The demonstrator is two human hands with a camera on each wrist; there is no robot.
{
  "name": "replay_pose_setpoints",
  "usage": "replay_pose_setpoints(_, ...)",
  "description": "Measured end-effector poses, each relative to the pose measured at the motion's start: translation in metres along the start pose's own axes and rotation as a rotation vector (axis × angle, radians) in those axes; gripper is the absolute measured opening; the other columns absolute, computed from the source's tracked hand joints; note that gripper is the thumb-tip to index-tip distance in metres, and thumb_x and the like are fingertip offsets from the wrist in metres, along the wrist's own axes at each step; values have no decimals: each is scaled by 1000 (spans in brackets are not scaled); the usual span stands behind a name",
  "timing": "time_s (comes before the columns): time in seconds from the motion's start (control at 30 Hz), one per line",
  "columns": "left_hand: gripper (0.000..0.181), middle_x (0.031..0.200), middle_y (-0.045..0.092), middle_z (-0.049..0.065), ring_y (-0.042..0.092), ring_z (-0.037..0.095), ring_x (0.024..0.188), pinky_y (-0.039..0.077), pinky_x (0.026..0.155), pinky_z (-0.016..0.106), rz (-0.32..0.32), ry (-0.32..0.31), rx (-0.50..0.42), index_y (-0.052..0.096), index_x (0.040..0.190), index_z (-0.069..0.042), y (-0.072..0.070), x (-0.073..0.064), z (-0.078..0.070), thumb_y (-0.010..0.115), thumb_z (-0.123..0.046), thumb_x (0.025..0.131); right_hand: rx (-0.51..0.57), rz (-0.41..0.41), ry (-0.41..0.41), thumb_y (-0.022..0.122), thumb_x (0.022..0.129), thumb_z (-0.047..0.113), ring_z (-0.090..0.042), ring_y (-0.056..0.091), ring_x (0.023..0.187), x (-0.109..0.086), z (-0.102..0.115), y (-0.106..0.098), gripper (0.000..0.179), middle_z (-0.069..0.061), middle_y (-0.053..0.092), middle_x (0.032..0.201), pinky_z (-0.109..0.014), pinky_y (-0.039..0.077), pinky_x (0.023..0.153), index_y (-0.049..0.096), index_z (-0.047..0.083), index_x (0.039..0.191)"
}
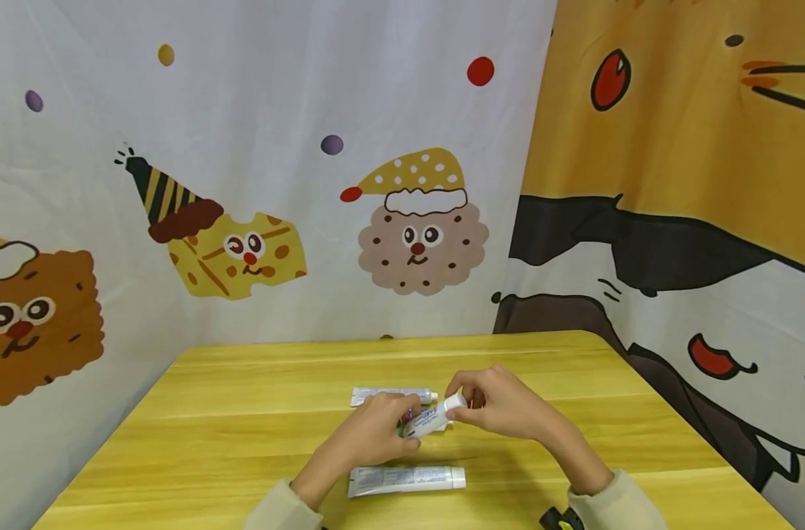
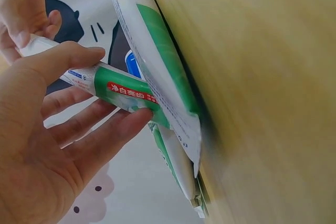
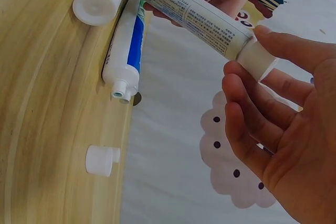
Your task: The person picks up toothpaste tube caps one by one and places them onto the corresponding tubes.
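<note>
- Nearest the person, a capped tube (image 1: 406, 480) lies flat on the table (image 1: 243, 456), its long axis running side to side, cap end to the right.
- Just beyond it, the held tube (image 1: 429, 421) is raised between the two hands, slanting from the left hand up towards the right, with its cap end higher.
- The left hand (image 1: 378, 427) grips its body, thumb on one side and fingers on the other.
- The right hand (image 1: 501, 405) pinches the white cap (image 3: 257, 60) between thumb and fingers; the cap is on the tube's end, so cap and right hand sit along the tube's axis, opposite the left hand.
- Farther off, another tube (image 1: 390, 396) lies side to side, its bare nozzle pointing right.
- The right wrist view shows a loose cap (image 3: 98, 160) on the table, apart from the tubes.
</note>
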State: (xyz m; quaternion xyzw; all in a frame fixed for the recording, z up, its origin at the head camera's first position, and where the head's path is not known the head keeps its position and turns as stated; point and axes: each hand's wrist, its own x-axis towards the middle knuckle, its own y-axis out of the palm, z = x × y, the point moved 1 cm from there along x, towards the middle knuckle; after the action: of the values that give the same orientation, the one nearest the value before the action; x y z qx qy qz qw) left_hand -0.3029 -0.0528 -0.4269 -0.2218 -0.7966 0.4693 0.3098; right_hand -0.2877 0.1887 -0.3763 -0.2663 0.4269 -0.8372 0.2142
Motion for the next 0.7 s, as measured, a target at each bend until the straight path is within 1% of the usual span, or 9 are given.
replay_pose_setpoints(0.23, 21, 82, 64, -10, 50, 1, 65, 43, 56, 18, -4, -2, -16, 63, 91, -21, 0, 0, -1, 80, -20, 80, -4, 5, -9, 78, 92, 30, 2, 60, 65, -2, 0, -2, 20, 13, 63, 74, -21, 52, 62, 72, 17, 107)
replay_pose_setpoints(0.43, 21, 84, 65, -10, 52, 1, 67, 45, 58, 18, -4, -5, -15, 65, 93, -21, 0, 0, 0, 81, -21, 80, 6, 2, -23, 78, 93, 28, 2, 61, 65, -1, 0, -2, 25, 13, 65, 76, -22, 53, 62, 69, 14, 112)
replay_pose_setpoints(0.7, 21, 84, 65, -9, 51, 1, 65, 44, 57, 18, -1, -6, -24, 64, 93, -21, 0, -1, -1, 81, -21, 82, 1, -2, 1, 78, 93, 24, 1, 59, 62, 0, -2, -1, 19, 14, 63, 75, -23, 53, 60, 67, 21, 109)
